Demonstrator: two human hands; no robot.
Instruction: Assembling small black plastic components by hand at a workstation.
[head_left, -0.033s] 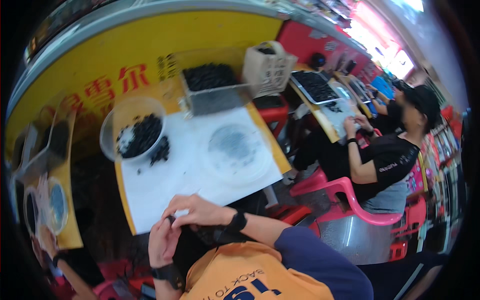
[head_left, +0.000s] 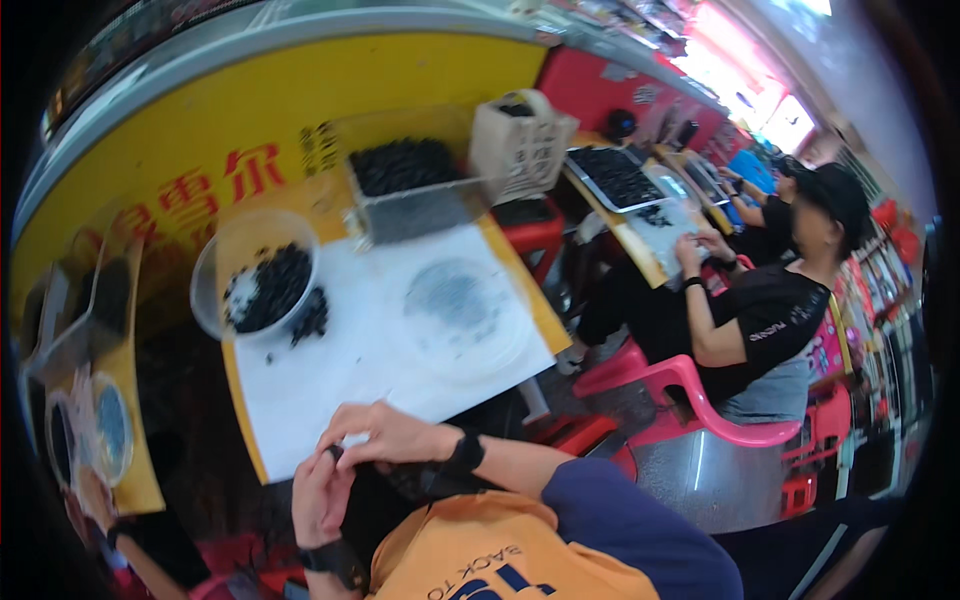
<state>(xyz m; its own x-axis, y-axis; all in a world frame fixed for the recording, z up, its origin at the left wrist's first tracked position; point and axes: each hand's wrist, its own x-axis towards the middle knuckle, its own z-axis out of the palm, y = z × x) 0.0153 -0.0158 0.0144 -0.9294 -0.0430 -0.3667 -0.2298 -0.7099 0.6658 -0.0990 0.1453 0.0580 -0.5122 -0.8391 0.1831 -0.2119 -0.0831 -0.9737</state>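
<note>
The pinched piece looks dark; the pieces in the translucent, whitish tub are black. The sheet is white, the tabletop's edge yellow-brown. The wall panel is yellow with red and black lettering; the bag is off-white with dark print. The shirt is orange with a navy sleeve and dark lettering, the 2 wristbands are black, the chair bright pink.

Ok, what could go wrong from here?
The small dark piece between the left hand and right hand might drop off the near edge of the table. The round clear tub stands by its left edge; a bump could tip it. Loose black pieces beside it could scatter.
</note>
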